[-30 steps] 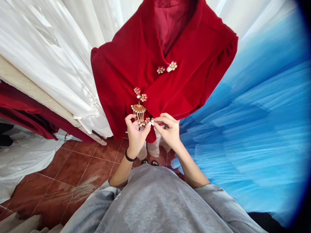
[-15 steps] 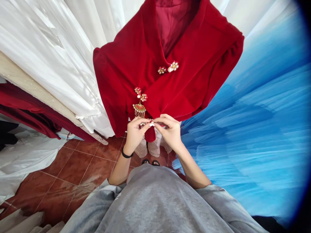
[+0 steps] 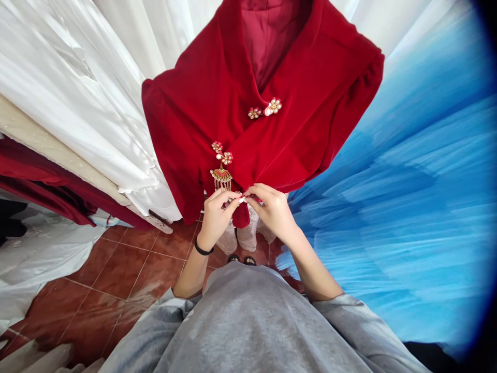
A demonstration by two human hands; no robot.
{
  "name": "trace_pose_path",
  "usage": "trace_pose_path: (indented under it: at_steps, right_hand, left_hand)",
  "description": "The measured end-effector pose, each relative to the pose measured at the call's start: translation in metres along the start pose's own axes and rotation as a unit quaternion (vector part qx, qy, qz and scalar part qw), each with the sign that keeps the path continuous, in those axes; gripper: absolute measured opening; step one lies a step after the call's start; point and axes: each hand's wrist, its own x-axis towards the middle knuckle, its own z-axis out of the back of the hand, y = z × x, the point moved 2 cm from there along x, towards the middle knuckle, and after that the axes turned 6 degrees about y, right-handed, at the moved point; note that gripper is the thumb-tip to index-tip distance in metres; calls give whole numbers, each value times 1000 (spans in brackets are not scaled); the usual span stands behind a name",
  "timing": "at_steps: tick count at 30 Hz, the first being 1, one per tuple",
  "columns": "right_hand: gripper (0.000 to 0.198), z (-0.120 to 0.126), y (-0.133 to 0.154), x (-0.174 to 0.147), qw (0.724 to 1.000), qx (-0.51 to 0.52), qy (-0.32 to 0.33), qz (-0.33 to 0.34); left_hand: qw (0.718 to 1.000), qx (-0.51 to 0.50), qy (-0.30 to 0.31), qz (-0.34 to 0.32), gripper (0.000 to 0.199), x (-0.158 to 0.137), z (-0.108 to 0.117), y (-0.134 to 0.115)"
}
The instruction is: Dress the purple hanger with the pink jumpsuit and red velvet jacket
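A red velvet jacket hangs open-necked in front of me, its satin lining showing inside the collar. Both hands meet at its lower front edge. There my left hand pinches red cloth between thumb and fingers, beside a beaded fan-shaped tassel. Fingertip to fingertip with it, my right hand pinches the same edge; the fingers cover the exact spot. Above the tassel sits a flower clasp with pearls. Another pearl flower clasp lies at the bottom of the neckline.
White drapery hangs at the left and behind the jacket. Blue tulle fills the right side. Dark red garments hang at the far left. Below are reddish floor tiles and plastic-wrapped white material near my feet.
The jacket has shifted slightly left in the view. My hands stay pinched at its lower edge, with the right wrist and forearm a little farther right.
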Motion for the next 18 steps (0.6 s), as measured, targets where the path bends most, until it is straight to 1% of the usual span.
trace_pose_path:
  at_steps: [2,4,6,8,11,13,15,18]
  right_hand:
    - [9,0,0,0,1000,-1,-8,3]
    - [11,-2,0,-1,1000,9,-13,-1]
    - [13,-4,1,-2,999,22,-23,-6]
    - [14,-8,1,-3,999,18,-51,-5]
    - [16,-16,-1,-7,994,-8,-111,3]
    - [19,-24,-4,-10,991,-21,-131,-2]
    - [21,-32,-7,-13,989,-38,-142,1]
    - [22,-40,-9,-17,978,-75,-193,33]
  left_hand:
    - [1000,0,-6,-4,7,0,0,-2]
    - [1000,-6,-10,6,7,0,-1,-2]
    - [999,-30,-15,30,7,-1,-3,0]
    - [994,-82,-24,70,9,-2,-5,2]
    - [977,-171,-31,127,16,-1,-8,3]
    - [966,-208,-34,152,20,0,-10,2]
    - [955,-235,-53,175,22,2,-11,2]
    - [934,-281,-80,203,25,2,-12,4]
